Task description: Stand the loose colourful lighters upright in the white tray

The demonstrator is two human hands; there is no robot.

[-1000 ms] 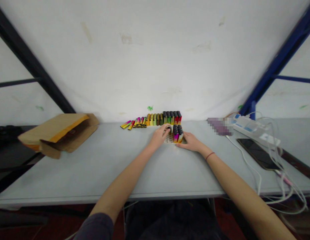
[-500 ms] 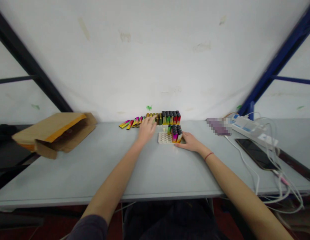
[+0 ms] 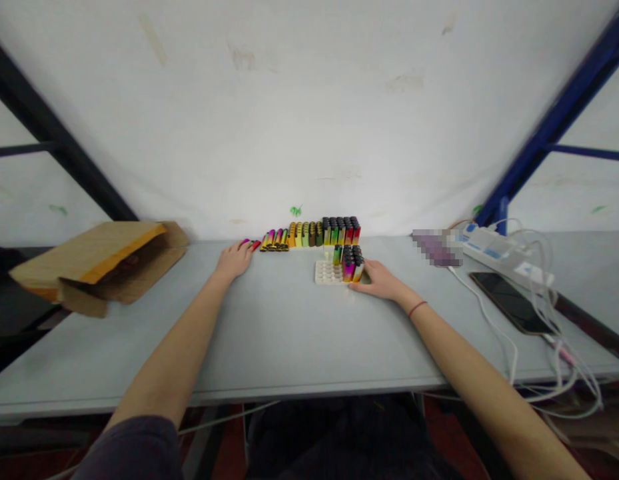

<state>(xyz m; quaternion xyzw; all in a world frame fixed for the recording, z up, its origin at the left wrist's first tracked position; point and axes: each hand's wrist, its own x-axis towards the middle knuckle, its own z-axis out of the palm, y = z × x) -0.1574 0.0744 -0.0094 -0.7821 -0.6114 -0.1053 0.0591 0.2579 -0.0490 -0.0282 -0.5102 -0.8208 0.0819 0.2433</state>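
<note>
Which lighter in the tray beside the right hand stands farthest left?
The green lighter at the back of the tray; the other lighters there stand packed to its right, nearer the right hand.

The lighters [image 3: 348,268] appeared to be smooth, glossy plastic; the tray [image 3: 328,280], matt plastic. The carton [image 3: 89,252] was matt, creased cardboard. The tabletop [image 3: 274,340] was smooth with a faint sheen, the wall [image 3: 309,120] matt and scuffed, the phone screen [image 3: 512,303] glossy, the sleeve [image 3: 132,450] matt cloth.
</note>
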